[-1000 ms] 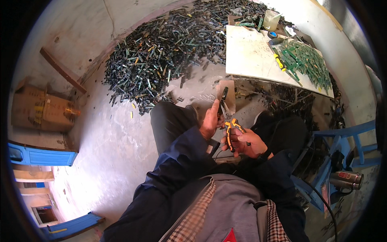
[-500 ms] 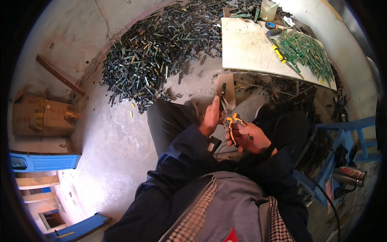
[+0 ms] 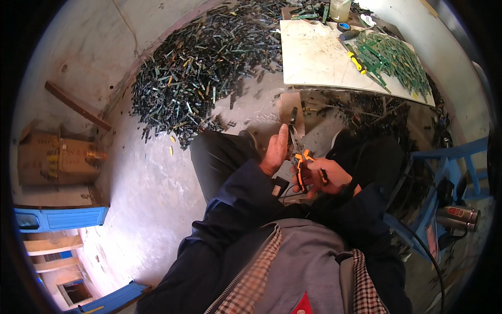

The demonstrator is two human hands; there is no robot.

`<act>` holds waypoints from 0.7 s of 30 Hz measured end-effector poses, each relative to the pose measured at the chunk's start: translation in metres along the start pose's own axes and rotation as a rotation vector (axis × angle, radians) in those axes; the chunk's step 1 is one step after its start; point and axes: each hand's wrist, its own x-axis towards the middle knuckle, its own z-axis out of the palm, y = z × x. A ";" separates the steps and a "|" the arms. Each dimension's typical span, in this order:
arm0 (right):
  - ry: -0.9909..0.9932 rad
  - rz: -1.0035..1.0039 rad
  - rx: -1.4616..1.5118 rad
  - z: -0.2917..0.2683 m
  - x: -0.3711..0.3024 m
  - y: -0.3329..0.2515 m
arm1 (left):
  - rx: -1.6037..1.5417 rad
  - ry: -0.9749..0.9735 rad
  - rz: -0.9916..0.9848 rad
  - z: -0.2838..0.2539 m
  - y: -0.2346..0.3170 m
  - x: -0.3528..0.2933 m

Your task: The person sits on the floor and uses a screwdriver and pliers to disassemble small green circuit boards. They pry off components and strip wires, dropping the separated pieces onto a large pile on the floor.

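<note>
My right hand is closed around pliers with orange and black handles, which are spread apart. The jaws point up and away, reaching a small dark strip-shaped piece. My left hand grips this piece from the left, index finger stretched along it and the other fingers partly hidden. Whether the jaws bite on the piece is too small to tell. Just beyond my hands, a brown cardboard piece lies on the floor between my knees.
A large heap of dark strips covers the floor ahead and left. A pale board at the far right bears green strips and a yellow-black screwdriver. To the right are a blue chair and a metal flask; a cardboard box stands left.
The pliers' handles look a little farther apart, and the dark piece tilts slightly more to the right. The whole view has shifted slightly; both hands stay in nearly the same place.
</note>
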 end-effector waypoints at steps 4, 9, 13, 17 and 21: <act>0.072 0.023 0.008 -0.002 0.003 0.005 | 0.026 0.041 0.022 0.008 -0.004 0.000; 0.060 0.011 0.027 -0.016 0.011 0.012 | 0.069 0.110 0.044 0.016 -0.003 -0.002; 0.053 0.050 0.050 -0.009 0.011 0.007 | 0.059 0.107 0.025 0.011 -0.010 0.000; 0.030 0.053 0.021 -0.006 0.010 0.005 | 0.012 0.111 0.004 0.017 0.002 -0.004; 0.009 0.060 0.002 -0.007 0.010 0.005 | -0.026 0.061 -0.014 0.010 -0.006 -0.001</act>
